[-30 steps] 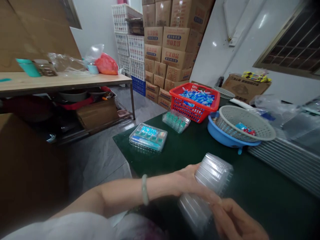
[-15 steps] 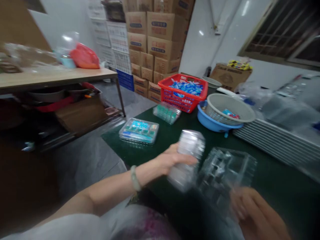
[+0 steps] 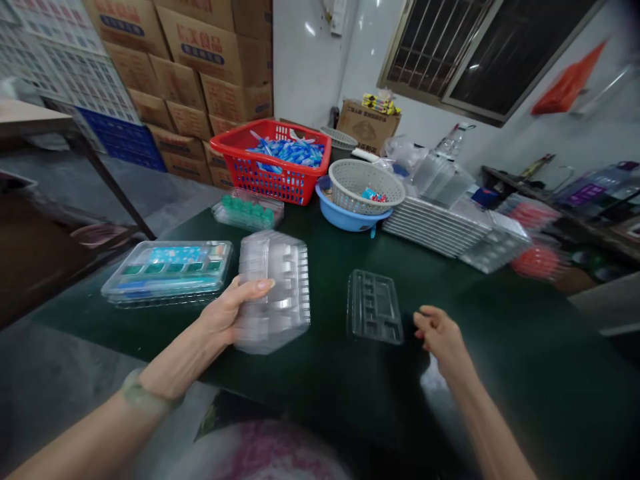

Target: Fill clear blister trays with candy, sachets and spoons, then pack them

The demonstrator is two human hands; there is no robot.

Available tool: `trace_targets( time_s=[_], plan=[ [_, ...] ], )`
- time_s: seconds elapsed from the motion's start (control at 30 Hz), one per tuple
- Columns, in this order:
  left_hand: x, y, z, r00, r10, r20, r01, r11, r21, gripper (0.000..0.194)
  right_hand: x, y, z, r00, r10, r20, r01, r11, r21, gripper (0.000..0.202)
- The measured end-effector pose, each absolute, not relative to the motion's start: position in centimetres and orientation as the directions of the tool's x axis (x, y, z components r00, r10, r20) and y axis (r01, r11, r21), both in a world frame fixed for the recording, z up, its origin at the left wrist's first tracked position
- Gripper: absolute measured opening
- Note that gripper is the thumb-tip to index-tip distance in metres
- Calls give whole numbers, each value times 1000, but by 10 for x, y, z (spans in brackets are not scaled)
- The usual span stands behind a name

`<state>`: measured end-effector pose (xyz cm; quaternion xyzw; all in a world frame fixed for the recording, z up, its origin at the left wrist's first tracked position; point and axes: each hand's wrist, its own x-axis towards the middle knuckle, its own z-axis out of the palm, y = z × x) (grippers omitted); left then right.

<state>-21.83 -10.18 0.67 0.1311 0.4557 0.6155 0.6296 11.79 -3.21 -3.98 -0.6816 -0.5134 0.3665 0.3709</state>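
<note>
My left hand (image 3: 233,310) grips a stack of clear plastic trays (image 3: 280,293), its thumb lying over their near side. A single clear compartment tray (image 3: 375,307) lies on the dark green table (image 3: 320,373). Just to the right of that tray is my right hand (image 3: 435,330), fingers curled together; whether anything small is between them cannot be made out. Closed clear boxes with green and blue contents (image 3: 170,270) are stacked at the left. Behind them sits another clear tray with green pieces (image 3: 247,210).
At the back stand a red basket (image 3: 275,160) of blue packets and a grey colander (image 3: 367,187) over a blue basin (image 3: 345,217). A long row of nested trays (image 3: 440,227) is at the back right. Cartons (image 3: 215,53) are piled behind.
The view has swung right. A clear tray that was near my right hand now lies flat on the table, with that hand beside it. My left hand still holds the stack.
</note>
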Motion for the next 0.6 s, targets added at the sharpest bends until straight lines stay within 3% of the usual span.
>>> trace_targets(
  time_s=[0.03,0.1,0.2,0.3,0.37,0.47,0.6],
  plan=[
    [-216,-101,6,-173,893,-415,-656,210,725,34,112,-37,-36,248,966,66,568,-90,-818,44],
    [-212,-99,5,-175,890,-421,-651,216,728,33,90,-50,-30,124,932,340,793,113,-599,42],
    [-206,-98,5,-156,891,-426,-641,237,730,32,44,-64,-29,-206,901,382,936,295,-191,33],
    [-206,-99,7,-122,911,-394,-618,241,749,35,17,-59,-35,-327,885,330,943,328,56,27],
    [-209,-101,9,-106,924,-366,-601,234,764,37,16,-47,-38,-380,870,315,925,364,110,28],
    [-216,-104,9,-105,927,-360,-596,231,769,36,20,-29,-38,-447,845,294,893,439,96,30],
    [-214,-110,7,-143,907,-397,-596,241,766,43,10,-18,-36,-398,851,343,916,390,97,44]
  ],
)
